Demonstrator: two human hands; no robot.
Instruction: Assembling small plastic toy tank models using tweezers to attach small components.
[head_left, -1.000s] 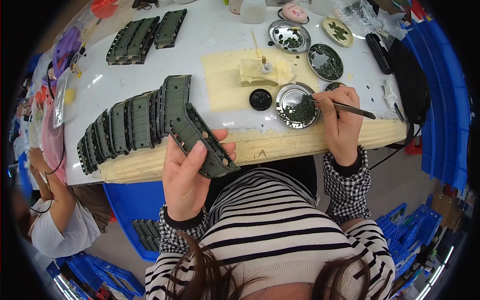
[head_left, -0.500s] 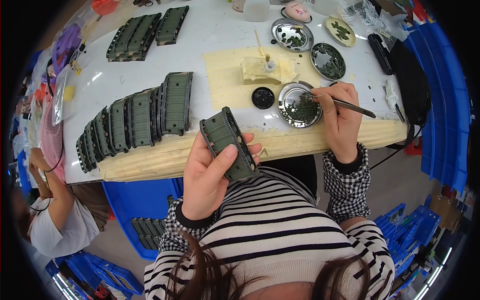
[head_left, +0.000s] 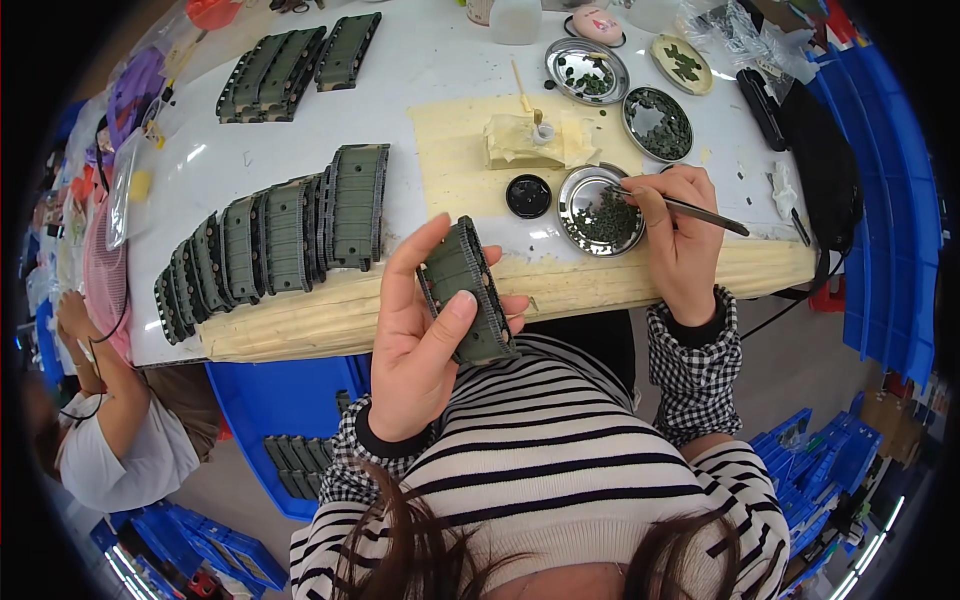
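A dark green model part with toothed edges (head_left: 463, 290), like a toy tank hull, rests in my left hand (head_left: 412, 360). The thumb presses on its face, and the index finger is lifted off its upper end. My right hand (head_left: 682, 235) pinches metal tweezers (head_left: 690, 211). Their tips reach into a round metal dish (head_left: 572, 235) of tiny dark green pieces; whether they grip a piece is too small to tell. Left of the dish is a small round black container (head_left: 528, 196). Behind it, a taped block (head_left: 505, 150) carries a small white cup with a thin stick.
Several similar green parts (head_left: 285, 230) stand in a curved row at left, more (head_left: 270, 75) at the back. Further dishes (head_left: 657, 122) hold green pieces at the back right. A blue bin (head_left: 250, 400) sits below the table edge. Another person (head_left: 130, 430) works at far left.
My left index finger has lifted away from the green part, which has turned slightly in the hand. The right hand and tweezers stay nearly still at the dish.
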